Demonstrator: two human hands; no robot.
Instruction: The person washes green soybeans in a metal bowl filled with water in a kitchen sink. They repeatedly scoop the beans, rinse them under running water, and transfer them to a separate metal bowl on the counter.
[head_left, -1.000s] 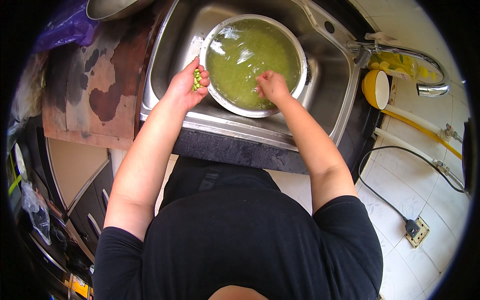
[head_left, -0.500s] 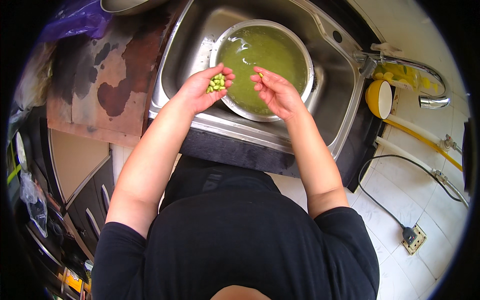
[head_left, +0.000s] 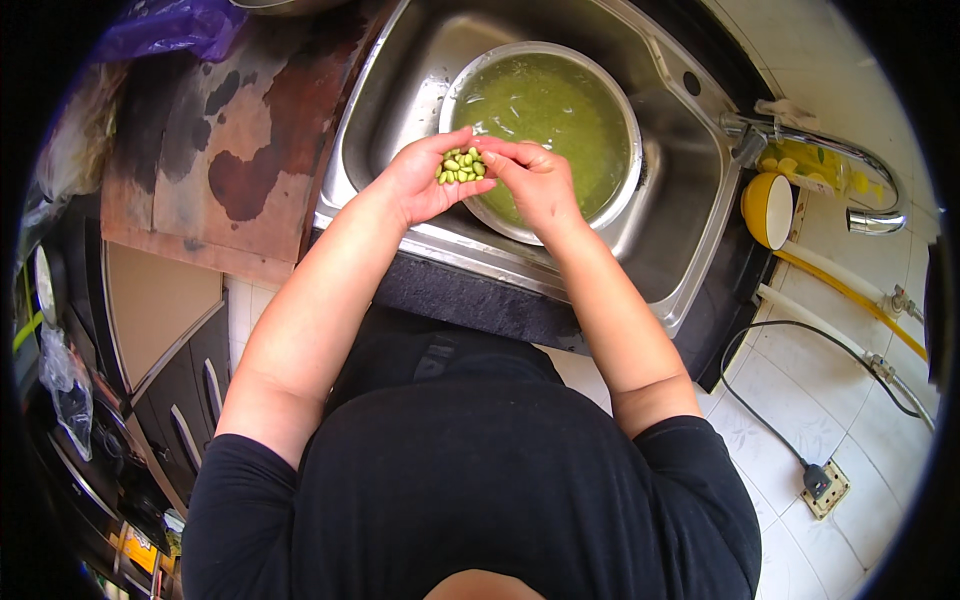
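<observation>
My left hand (head_left: 418, 182) is cupped palm up over the near left rim of a round metal basin (head_left: 636, 150). A small heap of shelled green beans (head_left: 460, 166) lies in its palm. My right hand (head_left: 540, 187) reaches across the basin, thumb and fingers drawn together at the right edge of the heap and touching the left fingertips. What the right fingertips pinch, if anything, is hidden. Cloudy green water (head_left: 555, 115) fills much of the basin, with light glinting on its surface.
The basin stands in a steel sink (head_left: 690, 170). A curved tap (head_left: 850, 150) and a yellow bowl (head_left: 767, 210) are on the right. A stained brown board (head_left: 230, 150) covers the left counter. A black plug (head_left: 817, 482) sits in a wall socket.
My right hand has moved left from over the water to the beans in my left palm; a small green bean showed at its fingertips before. The view has shifted slightly.
</observation>
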